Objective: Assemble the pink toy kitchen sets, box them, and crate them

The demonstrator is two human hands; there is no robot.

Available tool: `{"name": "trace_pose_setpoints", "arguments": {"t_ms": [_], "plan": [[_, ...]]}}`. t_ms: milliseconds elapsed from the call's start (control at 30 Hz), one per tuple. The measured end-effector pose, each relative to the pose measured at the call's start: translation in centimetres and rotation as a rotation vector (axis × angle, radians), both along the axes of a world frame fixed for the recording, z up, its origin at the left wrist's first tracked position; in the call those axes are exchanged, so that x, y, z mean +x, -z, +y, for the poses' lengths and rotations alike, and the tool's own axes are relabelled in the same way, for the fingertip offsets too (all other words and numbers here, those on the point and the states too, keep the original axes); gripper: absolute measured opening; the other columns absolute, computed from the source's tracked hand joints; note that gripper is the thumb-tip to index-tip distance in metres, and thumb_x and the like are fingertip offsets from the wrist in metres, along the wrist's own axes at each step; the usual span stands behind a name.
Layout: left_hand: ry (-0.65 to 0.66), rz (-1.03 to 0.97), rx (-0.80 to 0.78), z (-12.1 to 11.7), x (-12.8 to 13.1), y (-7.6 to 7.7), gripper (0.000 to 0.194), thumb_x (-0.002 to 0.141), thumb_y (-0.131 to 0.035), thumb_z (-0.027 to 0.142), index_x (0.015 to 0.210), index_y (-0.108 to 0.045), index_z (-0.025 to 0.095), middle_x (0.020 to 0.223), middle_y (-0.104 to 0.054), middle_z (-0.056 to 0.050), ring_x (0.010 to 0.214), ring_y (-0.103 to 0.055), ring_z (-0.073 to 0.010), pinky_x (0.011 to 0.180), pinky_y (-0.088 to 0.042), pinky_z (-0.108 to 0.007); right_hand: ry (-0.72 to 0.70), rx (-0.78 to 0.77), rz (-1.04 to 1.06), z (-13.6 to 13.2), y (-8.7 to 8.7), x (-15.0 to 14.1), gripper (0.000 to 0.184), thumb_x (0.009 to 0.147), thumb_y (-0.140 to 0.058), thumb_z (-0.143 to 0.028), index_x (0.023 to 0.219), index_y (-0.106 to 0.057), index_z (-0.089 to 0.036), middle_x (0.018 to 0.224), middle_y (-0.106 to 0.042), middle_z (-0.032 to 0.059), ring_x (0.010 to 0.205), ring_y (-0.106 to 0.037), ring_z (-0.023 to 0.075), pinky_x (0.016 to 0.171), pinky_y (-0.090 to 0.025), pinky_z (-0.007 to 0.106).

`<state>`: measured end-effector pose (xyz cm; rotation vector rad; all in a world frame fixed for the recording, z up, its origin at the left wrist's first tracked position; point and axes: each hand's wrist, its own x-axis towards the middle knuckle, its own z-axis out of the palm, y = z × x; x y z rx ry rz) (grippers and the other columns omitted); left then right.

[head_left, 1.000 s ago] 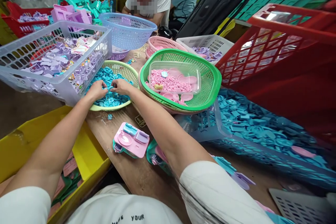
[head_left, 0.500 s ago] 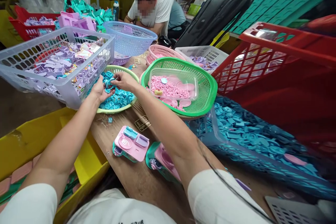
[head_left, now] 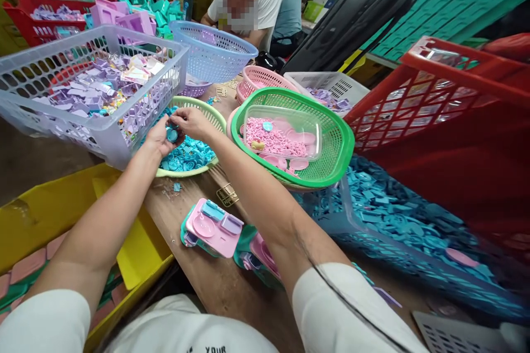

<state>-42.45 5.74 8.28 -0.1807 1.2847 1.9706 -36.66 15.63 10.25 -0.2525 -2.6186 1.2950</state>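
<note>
Over a pale yellow-green basket (head_left: 218,116) of blue plastic parts (head_left: 192,153), my two hands work close together. My left hand (head_left: 159,137), palm turned up, has its fingers curled round a small round blue plastic part (head_left: 171,134). My right hand (head_left: 191,122) is at the same spot with its fingers pinched; whatever lies between its fingertips is hidden. Nearer to me on the table (head_left: 199,270) stands a pink and teal toy (head_left: 215,229) with a round basin and blue and purple pieces on top. A second similar toy (head_left: 260,253) is partly covered by my right forearm.
A clear crate (head_left: 111,121) of purple parts stands left. Right of my hands, a green basket (head_left: 345,160) holds pink parts in a clear tub. A large blue crate (head_left: 397,253) and red crate (head_left: 439,71) crowd the right. A person (head_left: 269,0) leans over opposite.
The view has shifted slightly, so most things sit a little further right. My hands stay together over the basket, and the round blue part in my left hand has turned.
</note>
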Motion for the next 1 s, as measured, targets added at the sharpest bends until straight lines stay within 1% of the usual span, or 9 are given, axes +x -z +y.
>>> {"name": "trace_pose_setpoints", "arguments": {"t_ms": [133, 233, 367, 433, 500, 567, 633, 833, 1000], "plan": [[0.024, -0.027, -0.044, -0.3, 0.1, -0.1, 0.034, 0.107, -0.035, 0.039, 0.095, -0.058, 0.018, 0.057, -0.059, 0.002, 0.048, -0.057, -0.0116, 0.058, -0.051, -0.023, 0.145, -0.51, -0.047, 0.1, 1.0, -0.4, 0.015, 0.101, -0.046, -0.017, 0.086, -0.048, -0.019, 0.074, -0.06, -0.0052, 0.057, -0.056, 0.0047, 0.061, -0.046, 0.015], [0.032, -0.039, -0.03, -0.5, 0.0, 0.0, 0.039, 0.108, -0.028, 0.042, 0.101, -0.058, 0.018, 0.06, -0.062, 0.001, 0.05, -0.059, -0.0131, 0.055, -0.051, -0.023, 0.224, -0.645, -0.082, 0.2, 1.1, -0.6, 0.014, 0.103, -0.046, -0.017, 0.089, -0.046, -0.02, 0.069, -0.058, -0.0072, 0.051, -0.054, 0.0036, 0.056, -0.045, 0.013], [0.036, -0.061, 0.002, -0.5, 0.0, 0.2, 0.046, 0.108, -0.023, 0.045, 0.106, -0.06, 0.017, 0.064, -0.065, -0.002, 0.056, -0.063, -0.0155, 0.058, -0.053, -0.025, 0.248, -0.601, -0.113, 0.3, 1.0, -0.4, 0.016, 0.098, -0.046, -0.011, 0.087, -0.056, -0.017, 0.063, -0.055, -0.0072, 0.048, -0.05, 0.0047, 0.053, -0.043, 0.015], [0.034, -0.058, -0.007, -0.4, 0.0, 0.2, 0.045, 0.107, -0.027, 0.046, 0.103, -0.06, 0.016, 0.062, -0.063, -0.001, 0.054, -0.062, -0.0149, 0.057, -0.053, -0.025, 0.22, -0.561, -0.107, 0.4, 1.0, -0.2, 0.016, 0.096, -0.05, -0.011, 0.083, -0.057, -0.016, 0.06, -0.053, -0.0075, 0.049, -0.048, 0.0052, 0.052, -0.041, 0.015], [0.033, -0.041, -0.015, -0.3, 0.2, 0.1, 0.034, 0.106, -0.039, 0.042, 0.099, -0.06, 0.016, 0.06, -0.061, 0.0, 0.052, -0.06, -0.0129, 0.054, -0.052, -0.022, 0.18, -0.543, -0.078, 0.6, 1.2, -0.1, 0.015, 0.096, -0.053, -0.014, 0.082, -0.056, -0.016, 0.06, -0.053, -0.0074, 0.05, -0.048, 0.0056, 0.05, -0.038, 0.015], [0.027, -0.023, -0.015, -0.3, 0.4, -0.1, 0.019, 0.102, -0.051, 0.03, 0.093, -0.059, 0.016, 0.06, -0.061, 0.002, 0.05, -0.06, -0.0105, 0.053, -0.049, -0.018, 0.181, -0.531, -0.048, 0.8, 1.6, -0.1, 0.015, 0.098, -0.052, -0.015, 0.083, -0.054, -0.017, 0.06, -0.053, -0.0075, 0.05, -0.048, 0.0055, 0.048, -0.037, 0.015], [-0.002, -0.023, -0.017, -0.4, 0.4, -0.2, 0.015, 0.101, -0.054, 0.024, 0.089, -0.058, 0.016, 0.06, -0.061, 0.001, 0.051, -0.061, -0.0099, 0.052, -0.048, -0.017, 0.215, -0.492, -0.063, 1.1, 2.3, -0.1, 0.019, 0.099, -0.048, -0.012, 0.082, -0.053, -0.018, 0.06, -0.053, -0.0076, 0.048, -0.047, 0.0053, 0.047, -0.037, 0.014], [-0.01, -0.088, 0.021, -0.6, 0.1, -0.2, 0.049, 0.107, -0.025, 0.048, 0.087, -0.056, 0.016, 0.065, -0.065, -0.005, 0.057, -0.066, -0.0153, 0.06, -0.056, -0.026, 0.167, -0.415, -0.201, 1.5, 4.7, -0.3, 0.025, 0.09, -0.062, -0.011, 0.067, -0.054, -0.018, 0.052, -0.053, -0.0049, 0.047, -0.051, 0.0083, 0.046, -0.039, 0.016], [0.02, -0.089, 0.062, -0.5, 0.1, 0.0, 0.058, 0.106, -0.016, 0.055, 0.091, -0.056, 0.015, 0.069, -0.069, -0.007, 0.061, -0.069, -0.0176, 0.064, -0.058, -0.029, 0.193, -0.397, -0.149, 2.2, 5.2, -0.7, 0.013, 0.089, -0.058, -0.011, 0.078, -0.059, -0.017, 0.063, -0.059, -0.0038, 0.053, -0.053, 0.0077, 0.052, -0.042, 0.016]]}}
